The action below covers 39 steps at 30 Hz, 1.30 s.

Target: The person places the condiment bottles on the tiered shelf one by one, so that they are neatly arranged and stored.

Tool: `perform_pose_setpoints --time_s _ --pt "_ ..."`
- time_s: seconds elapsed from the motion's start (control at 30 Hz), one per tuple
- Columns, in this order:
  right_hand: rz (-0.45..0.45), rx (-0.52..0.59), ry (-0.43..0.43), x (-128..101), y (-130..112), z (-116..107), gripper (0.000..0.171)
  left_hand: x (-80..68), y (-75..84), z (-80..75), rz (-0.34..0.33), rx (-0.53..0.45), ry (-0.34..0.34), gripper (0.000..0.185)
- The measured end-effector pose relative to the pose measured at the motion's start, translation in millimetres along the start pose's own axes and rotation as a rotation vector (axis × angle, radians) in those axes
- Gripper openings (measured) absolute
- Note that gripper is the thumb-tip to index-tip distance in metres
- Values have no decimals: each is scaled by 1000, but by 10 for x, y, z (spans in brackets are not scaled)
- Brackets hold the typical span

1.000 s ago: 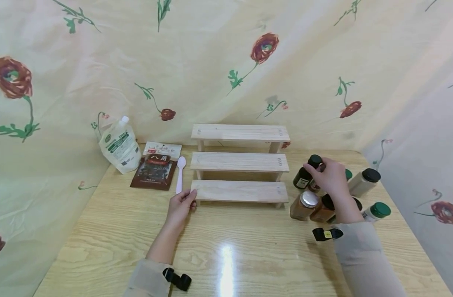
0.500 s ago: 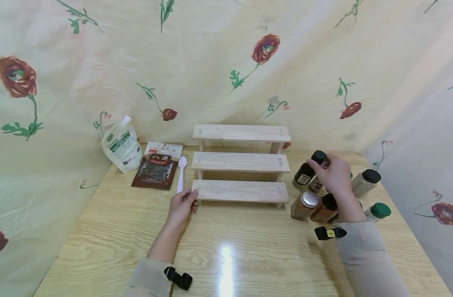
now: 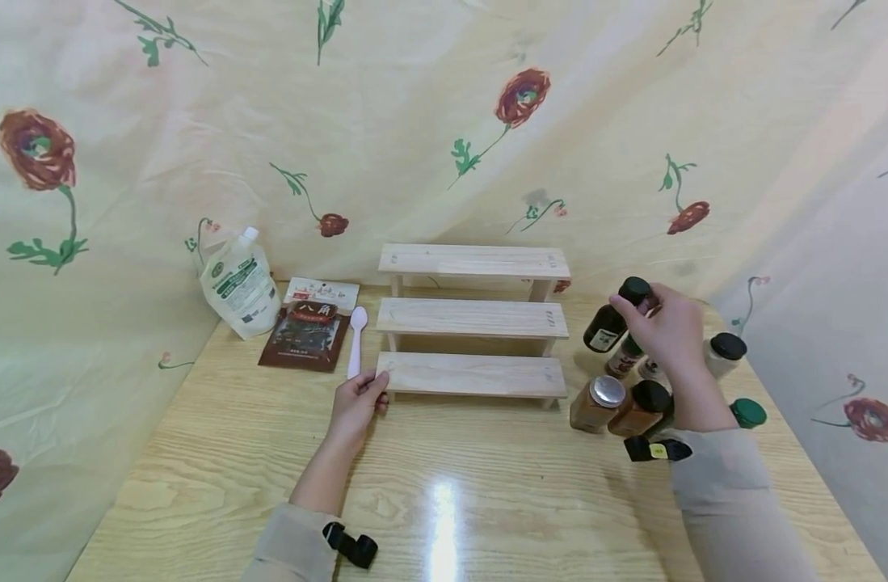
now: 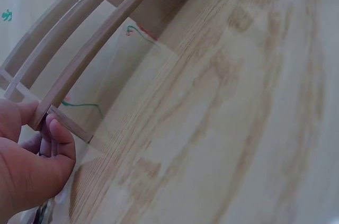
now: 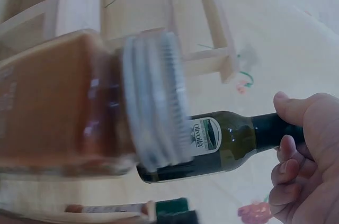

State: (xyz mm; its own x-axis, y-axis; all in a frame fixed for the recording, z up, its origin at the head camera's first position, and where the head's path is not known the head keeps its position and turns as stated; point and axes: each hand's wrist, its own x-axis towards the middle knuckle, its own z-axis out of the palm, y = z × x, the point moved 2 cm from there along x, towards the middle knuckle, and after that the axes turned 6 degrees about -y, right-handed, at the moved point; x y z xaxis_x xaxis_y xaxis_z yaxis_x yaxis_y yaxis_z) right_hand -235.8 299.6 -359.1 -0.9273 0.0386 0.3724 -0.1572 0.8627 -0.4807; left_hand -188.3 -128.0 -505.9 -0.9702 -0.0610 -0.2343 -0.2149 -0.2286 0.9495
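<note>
In the head view my right hand (image 3: pixel 669 339) holds a dark green olive oil bottle (image 3: pixel 603 330) by its black cap and neck, at the back of a group of jars. The bottle leans, its cap toward the right. In the right wrist view thumb and fingers close round the neck of the olive oil bottle (image 5: pixel 233 139), its white label showing. My left hand (image 3: pixel 359 400) pinches the left end of the lowest step of a three-step wooden rack (image 3: pixel 473 374). Close up, the thumb lies on top of that board and the curled fingers (image 4: pixel 63 139) sit under it.
Near the right hand stand a silver-lidded jar (image 3: pixel 596 404), a black-lidded jar (image 3: pixel 636 408), a small green-capped bottle (image 3: pixel 624 357) and several others. Left of the rack are a white spoon (image 3: pixel 356 339), a brown spice packet (image 3: pixel 303 335) and a spouted pouch (image 3: pixel 241 287). A patterned curtain (image 3: pixel 414 121) hangs behind.
My right hand has moved back and to the right, bringing the olive oil bottle up and away from the small bottle beside it. The left hand keeps its hold on the rack.
</note>
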Motion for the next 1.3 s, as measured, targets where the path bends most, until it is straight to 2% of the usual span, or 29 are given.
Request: perform_pose_setpoints --time_s 0.47,1.03,1.3 --pt "-31 57 47 175 -225 -201 44 33 8 -12 -14 3 4 31" --pt "-29 142 59 322 -489 -294 51 26 17 -24 -21 1 -14 34" --pt "-48 180 67 385 -610 -290 47 37 4 -31 -11 7 -14 35"
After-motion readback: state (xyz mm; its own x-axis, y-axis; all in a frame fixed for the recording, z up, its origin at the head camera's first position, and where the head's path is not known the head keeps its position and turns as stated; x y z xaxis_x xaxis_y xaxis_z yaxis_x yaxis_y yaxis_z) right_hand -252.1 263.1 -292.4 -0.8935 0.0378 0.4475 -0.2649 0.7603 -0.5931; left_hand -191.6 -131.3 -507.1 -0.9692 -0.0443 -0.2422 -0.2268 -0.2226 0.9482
